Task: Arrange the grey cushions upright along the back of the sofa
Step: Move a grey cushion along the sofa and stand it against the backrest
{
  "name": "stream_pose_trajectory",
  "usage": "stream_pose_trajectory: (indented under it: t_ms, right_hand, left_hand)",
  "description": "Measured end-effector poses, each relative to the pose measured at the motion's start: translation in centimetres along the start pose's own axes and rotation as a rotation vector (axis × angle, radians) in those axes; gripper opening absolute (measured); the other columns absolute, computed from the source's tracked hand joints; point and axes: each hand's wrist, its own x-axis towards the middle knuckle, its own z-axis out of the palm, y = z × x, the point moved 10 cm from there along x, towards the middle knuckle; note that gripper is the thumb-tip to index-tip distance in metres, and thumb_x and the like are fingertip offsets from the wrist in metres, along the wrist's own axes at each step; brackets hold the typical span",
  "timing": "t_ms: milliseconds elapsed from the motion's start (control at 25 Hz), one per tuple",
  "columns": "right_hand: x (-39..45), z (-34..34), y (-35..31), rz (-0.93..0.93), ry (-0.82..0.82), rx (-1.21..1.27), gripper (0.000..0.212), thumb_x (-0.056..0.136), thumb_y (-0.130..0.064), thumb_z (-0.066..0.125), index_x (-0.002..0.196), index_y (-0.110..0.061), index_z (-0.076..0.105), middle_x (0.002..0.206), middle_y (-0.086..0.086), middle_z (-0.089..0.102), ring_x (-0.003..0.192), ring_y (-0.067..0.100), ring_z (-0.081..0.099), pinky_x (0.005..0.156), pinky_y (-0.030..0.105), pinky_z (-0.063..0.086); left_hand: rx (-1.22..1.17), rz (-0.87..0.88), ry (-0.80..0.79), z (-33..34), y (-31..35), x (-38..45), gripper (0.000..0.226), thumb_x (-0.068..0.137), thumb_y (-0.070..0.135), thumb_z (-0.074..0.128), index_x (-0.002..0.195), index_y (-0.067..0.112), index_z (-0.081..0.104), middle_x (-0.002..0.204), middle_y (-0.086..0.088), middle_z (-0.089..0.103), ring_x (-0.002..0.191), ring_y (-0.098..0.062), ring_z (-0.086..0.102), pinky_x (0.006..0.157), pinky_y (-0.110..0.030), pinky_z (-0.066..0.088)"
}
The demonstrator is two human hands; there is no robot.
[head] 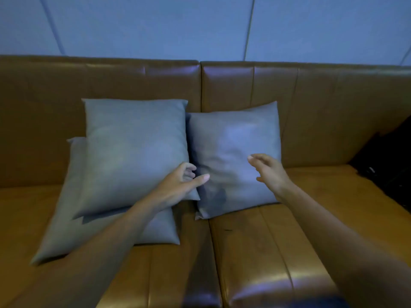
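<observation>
Three grey cushions lie on a brown leather sofa. The right cushion leans upright against the backrest. A left cushion leans on the backrest too, resting on top of a third cushion that lies flat on the seat. My left hand hovers between the left and right cushions, fingers loosely curled, holding nothing. My right hand is in front of the right cushion's lower right part, fingers apart, empty.
A dark object sits at the right end of the sofa seat. Bare seat leather stretches in front of the cushions and to their right. A pale panelled wall rises behind the backrest.
</observation>
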Motion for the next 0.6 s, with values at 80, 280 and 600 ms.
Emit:
stream_pose_trajectory:
  t_ms: [80, 280, 600]
  right_hand:
    - [1.9, 0.0, 1.3, 0.015, 0.027, -0.022, 0.044, 0.093, -0.044, 0.063, 0.131, -0.022, 0.06, 0.135, 0.007, 0.059, 0.123, 0.021, 0.056, 0.109, 0.048, 0.044]
    - [7.3, -0.3, 4.9, 0.05, 0.042, -0.031, 0.053, 0.094, -0.043, 0.061, 0.143, -0.024, 0.051, 0.149, 0.012, 0.049, 0.135, 0.024, 0.048, 0.112, 0.041, 0.039]
    - [14.1, -1.1, 8.2, 0.074, 0.164, -0.154, 0.07, 0.093, -0.052, 0.057, 0.154, -0.029, 0.033, 0.16, 0.01, 0.029, 0.142, 0.034, 0.037, 0.115, 0.043, 0.033]
  left_hand:
    - [-0.011, -0.067, -0.035, 1.9, -1.7, 2.4, 0.087, 0.071, 0.07, 0.07, 0.137, 0.018, 0.046, 0.133, -0.005, 0.055, 0.12, -0.016, 0.056, 0.087, -0.02, 0.042]
    - [-0.069, -0.178, -0.012, 4.5, -6.0, 7.8, 0.135, 0.043, 0.093, 0.066, 0.151, 0.021, 0.03, 0.147, -0.005, 0.044, 0.131, -0.021, 0.05, 0.107, -0.04, 0.046]
    - [-0.278, -0.34, 0.065, 6.2, -10.1, 14.6, 0.1, 0.084, 0.05, 0.073, 0.155, 0.009, 0.016, 0.154, -0.003, 0.043, 0.136, -0.023, 0.047, 0.093, -0.032, 0.037]
